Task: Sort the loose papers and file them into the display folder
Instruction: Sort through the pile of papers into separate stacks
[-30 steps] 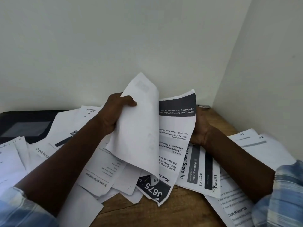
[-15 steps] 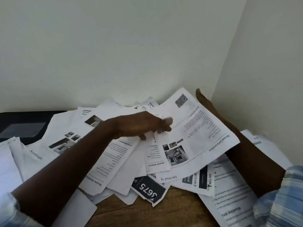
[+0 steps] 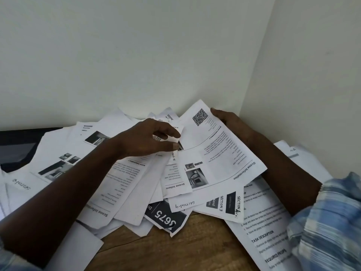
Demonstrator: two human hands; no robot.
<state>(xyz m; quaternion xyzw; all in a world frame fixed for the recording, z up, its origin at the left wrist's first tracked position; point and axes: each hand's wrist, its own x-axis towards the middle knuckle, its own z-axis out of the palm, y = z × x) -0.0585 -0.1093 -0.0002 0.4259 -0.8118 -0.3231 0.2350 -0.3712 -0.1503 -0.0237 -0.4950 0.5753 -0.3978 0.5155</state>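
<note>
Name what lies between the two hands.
Head view: the QR-code sheet, held by the right hand, fills the gap; the left hand pinches a smaller sheet.

Both hands engaged in a heap of loose papers on a wooden surface, in a wall corner.
Left hand pinches the top edge of a smaller sheet between thumb and forefinger. Right hand grips the far edge of a QR-coded sheet headed "Scene Information", which overlaps the smaller sheet. Black folder at far left, partly covered by papers.
</note>
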